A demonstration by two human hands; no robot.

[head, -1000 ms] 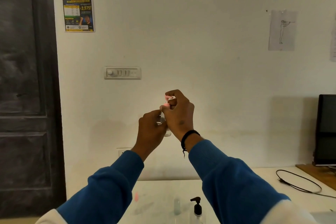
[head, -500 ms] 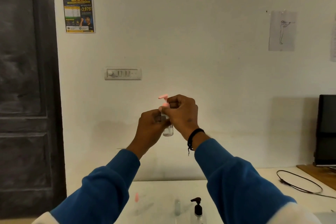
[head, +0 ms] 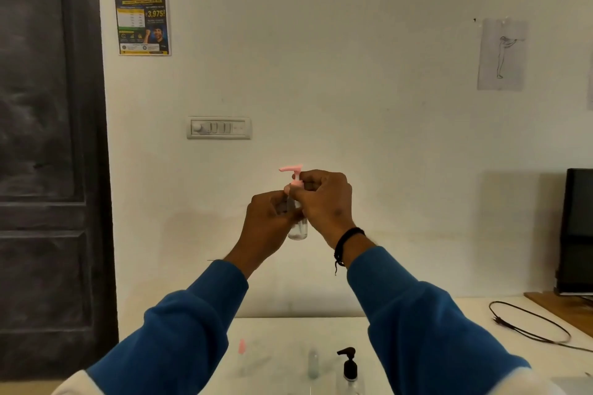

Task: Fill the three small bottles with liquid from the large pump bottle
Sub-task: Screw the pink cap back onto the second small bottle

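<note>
hands: left (head: 268, 218), right (head: 324, 202) | grip one small bottle (head: 298, 229) (pink pump)

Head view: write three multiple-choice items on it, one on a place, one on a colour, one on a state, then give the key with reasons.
1. Where is the black-pump bottle?
A. on the white table, bottom of view
B. in the left hand
C. on the wooden board

2. What colour is the pump head on the small clear bottle held up?
A. black
B. pink
C. blue

3. How is the small clear bottle held?
A. lying on the table
B. by one hand only
C. upright in both hands

Key: 1 A, it stands on the table below the sleeves. 2 B, the nozzle is pink. 3 C, the left hand grips the body and the right hand pinches the pump collar.
</note>
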